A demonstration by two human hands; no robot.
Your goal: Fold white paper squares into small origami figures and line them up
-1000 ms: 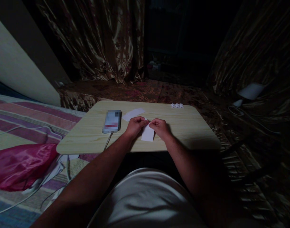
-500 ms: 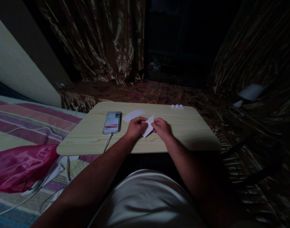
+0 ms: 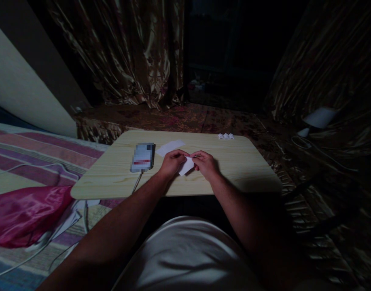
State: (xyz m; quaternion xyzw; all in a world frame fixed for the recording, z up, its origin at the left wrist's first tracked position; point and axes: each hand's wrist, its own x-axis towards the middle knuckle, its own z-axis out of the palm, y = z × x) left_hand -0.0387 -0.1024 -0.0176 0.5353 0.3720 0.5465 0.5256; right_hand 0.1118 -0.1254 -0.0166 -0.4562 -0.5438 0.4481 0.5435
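Note:
Over the middle of a small light-wood table (image 3: 112, 182), a folded piece of white paper (image 3: 187, 166) is held between both hands. My left hand (image 3: 172, 162) grips its left side, with the fingers closed. At the upper right edge my right hand (image 3: 204, 163) pinches the same paper. The fingertips of both hands nearly meet along its top edge and hide that part. Just beyond my left hand lies another sheet of white paper (image 3: 170, 147). Three small white folded pieces (image 3: 225, 136) stand in a row near the table's far right edge.
A phone-like device (image 3: 143, 157), blurred out, lies left of my hands with a cable (image 3: 137, 182) running off the near edge. On the striped bed (image 3: 91, 151) at left rests a shiny pink bag (image 3: 30, 214). A white lamp (image 3: 320, 117) stands on the right.
My fingertips have come closer together at the top of the paper. Its pointed upper corner, which stuck up between my hands, is now folded down or covered by the fingers.

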